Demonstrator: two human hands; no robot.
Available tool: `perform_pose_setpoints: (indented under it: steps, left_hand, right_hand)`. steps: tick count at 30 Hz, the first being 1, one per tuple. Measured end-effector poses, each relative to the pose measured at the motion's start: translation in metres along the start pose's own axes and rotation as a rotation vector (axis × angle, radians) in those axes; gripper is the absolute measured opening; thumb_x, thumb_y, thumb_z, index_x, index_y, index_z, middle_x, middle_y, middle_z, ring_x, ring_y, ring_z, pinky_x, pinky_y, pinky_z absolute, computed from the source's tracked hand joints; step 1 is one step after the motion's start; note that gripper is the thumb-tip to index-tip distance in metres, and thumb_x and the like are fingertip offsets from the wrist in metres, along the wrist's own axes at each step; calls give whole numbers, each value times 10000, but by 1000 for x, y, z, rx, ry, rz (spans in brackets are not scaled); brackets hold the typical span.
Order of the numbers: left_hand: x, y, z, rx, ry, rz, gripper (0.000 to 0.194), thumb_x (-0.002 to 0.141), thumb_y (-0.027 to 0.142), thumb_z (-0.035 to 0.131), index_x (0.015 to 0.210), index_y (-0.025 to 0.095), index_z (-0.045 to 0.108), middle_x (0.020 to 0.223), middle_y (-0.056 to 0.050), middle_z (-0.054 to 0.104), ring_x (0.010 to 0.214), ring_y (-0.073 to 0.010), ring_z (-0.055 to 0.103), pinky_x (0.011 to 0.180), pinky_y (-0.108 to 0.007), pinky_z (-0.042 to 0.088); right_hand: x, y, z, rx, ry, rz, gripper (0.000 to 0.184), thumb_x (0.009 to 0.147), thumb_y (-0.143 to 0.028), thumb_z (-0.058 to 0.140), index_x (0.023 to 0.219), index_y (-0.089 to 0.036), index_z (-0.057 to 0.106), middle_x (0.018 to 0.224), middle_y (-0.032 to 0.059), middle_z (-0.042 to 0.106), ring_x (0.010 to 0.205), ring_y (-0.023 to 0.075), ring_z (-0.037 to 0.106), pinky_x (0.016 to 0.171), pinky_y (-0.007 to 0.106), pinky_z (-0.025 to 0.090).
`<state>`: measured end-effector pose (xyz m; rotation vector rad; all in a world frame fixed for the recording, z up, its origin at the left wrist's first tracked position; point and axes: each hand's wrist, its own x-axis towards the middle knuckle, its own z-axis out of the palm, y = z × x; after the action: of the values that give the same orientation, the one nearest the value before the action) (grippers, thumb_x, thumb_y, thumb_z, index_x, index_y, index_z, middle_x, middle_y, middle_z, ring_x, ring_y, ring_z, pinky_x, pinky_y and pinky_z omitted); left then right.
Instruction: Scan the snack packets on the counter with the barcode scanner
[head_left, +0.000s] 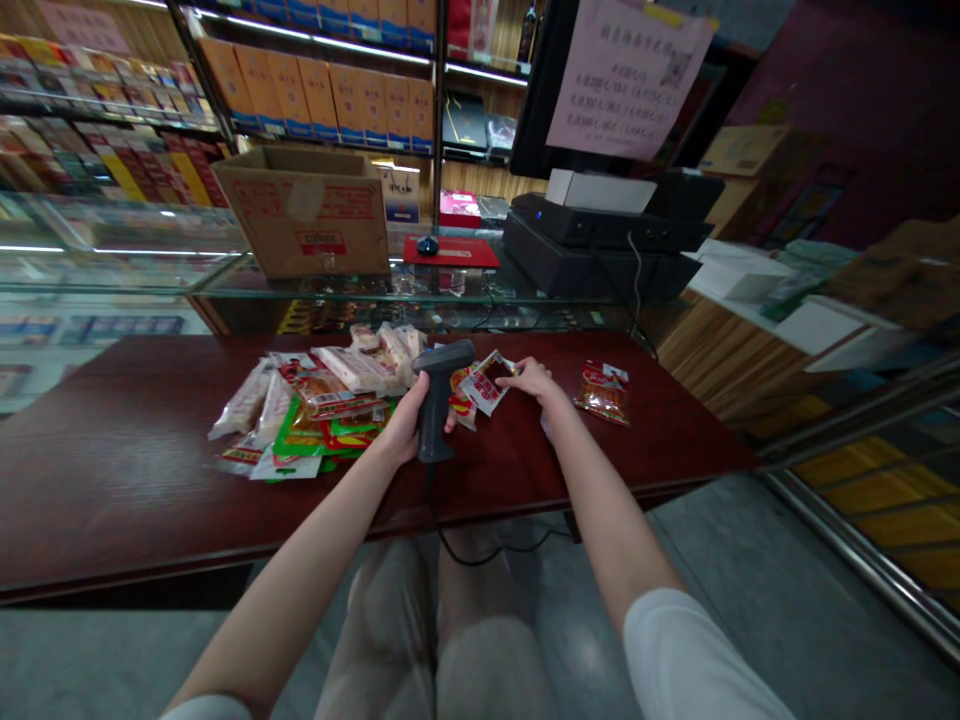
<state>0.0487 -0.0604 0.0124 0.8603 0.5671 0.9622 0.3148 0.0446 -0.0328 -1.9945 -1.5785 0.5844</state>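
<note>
"Looking down at the dark red table (150, 500), what did the left hand (405, 425) hold?"

"A dark grey handheld scanner (433, 415), upright, with the fingers closed round its handle. That grip probably kept the scanner's head raised and free to aim; it seemed to face right, towards a small packet. The cable (487, 562) hung from the handle below the table's near edge, out of the way of the packets on top."

"And the right hand (534, 380)?"

"It pinched that white-and-red packet (484, 397) by its right edge, between thumb and fingers. Holding only the edge left most of the printed face uncovered, perhaps so that it could be turned or read easily. The packet was tilted, just beside the scanner. Whether it touched the table, I could not tell."

"Where were the other packets?"

"A loose pile (356, 370) lay to the left, pale sticks overlapping flat green and red bags, within reach of the left hand. A red-and-yellow packet (465, 412) lay close behind the scanner, partly hidden. One clear-and-red packet (604, 397) lay alone beyond the right hand, well apart from the pile, which likely kept the two from mixing. An open cardboard box (315, 225) stood on the glass counter behind."
</note>
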Motion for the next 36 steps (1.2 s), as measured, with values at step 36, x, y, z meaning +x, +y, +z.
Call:
perform_pose_setpoints:
  steps: [36]
  left_hand:
    - [4, -13, -3, 92, -67, 86, 619, 751, 728, 614, 960, 147, 568, 503, 37, 529, 395, -104, 480, 401, -219, 375]
  right_hand:
    - [-77, -27, 19, 825, 157, -515, 812, 668, -258, 746, 1373, -239, 344, 1325, 112, 555, 1210, 251, 566, 1077, 425, 416]
